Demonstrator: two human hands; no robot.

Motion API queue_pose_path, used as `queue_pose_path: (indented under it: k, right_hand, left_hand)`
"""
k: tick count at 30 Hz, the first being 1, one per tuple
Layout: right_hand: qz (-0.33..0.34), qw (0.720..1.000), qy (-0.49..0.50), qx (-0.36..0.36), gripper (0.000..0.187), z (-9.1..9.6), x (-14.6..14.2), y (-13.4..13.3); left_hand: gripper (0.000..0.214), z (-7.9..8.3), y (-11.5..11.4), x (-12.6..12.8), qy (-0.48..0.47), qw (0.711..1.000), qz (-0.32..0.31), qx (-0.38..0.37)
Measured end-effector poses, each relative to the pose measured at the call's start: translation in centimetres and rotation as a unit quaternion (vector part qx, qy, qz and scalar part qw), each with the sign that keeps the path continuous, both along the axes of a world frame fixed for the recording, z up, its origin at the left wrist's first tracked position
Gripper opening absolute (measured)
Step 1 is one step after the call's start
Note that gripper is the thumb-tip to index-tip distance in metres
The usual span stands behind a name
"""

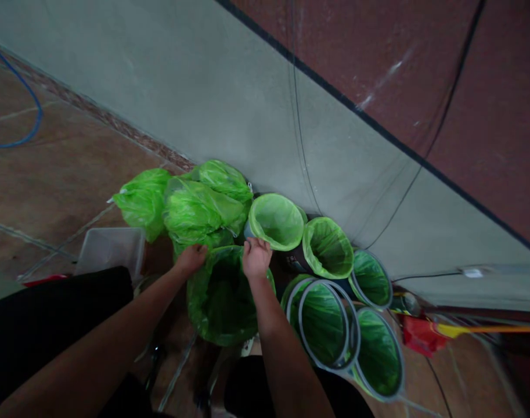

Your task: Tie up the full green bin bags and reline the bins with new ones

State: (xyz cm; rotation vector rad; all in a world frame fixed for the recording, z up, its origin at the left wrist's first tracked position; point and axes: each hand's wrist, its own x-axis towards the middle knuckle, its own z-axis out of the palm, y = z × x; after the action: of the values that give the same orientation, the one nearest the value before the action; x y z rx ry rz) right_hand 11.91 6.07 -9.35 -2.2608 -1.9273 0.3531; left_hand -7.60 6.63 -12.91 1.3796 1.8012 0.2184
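A bin lined with a green trash bag (199, 316) stands on the floor right in front of me, its dark inside facing up. At the upper left of its rim, my left hand (193, 258) is closed on the edge of the bag. My right hand (256, 257) grips the same bag at the upper right of the rim, close to another green-lined bin (277, 220) by the wall. My own forearm hides part of the bin's right side. Beside my left hand lie bunched green bags (199, 209), several of them piled together.
More green-lined bins stand to the right: one against the wall (328, 248), others with grey rings (323, 322). A clear plastic box (112, 247) sits at left. A blue hose (38, 116), a red dustpan-like object (422, 335) and a black cable on the wall also show.
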Motion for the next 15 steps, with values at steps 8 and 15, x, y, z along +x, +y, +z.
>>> queue_pose_path:
  k: [8, 15]
  right_hand:
    - [-0.046, 0.989, -0.021, -0.141, 0.037, -1.7, 2.2, -2.8]
    - [-0.132, 0.988, 0.023, -0.075, 0.050, 2.3, 4.8, -5.6]
  left_hand:
    - [0.051, 1.3, -3.5, 1.8, 0.068, 0.987, -0.149, -0.003]
    - [0.085, 3.0, -4.3, 0.6, 0.099, 0.992, -0.066, 0.039]
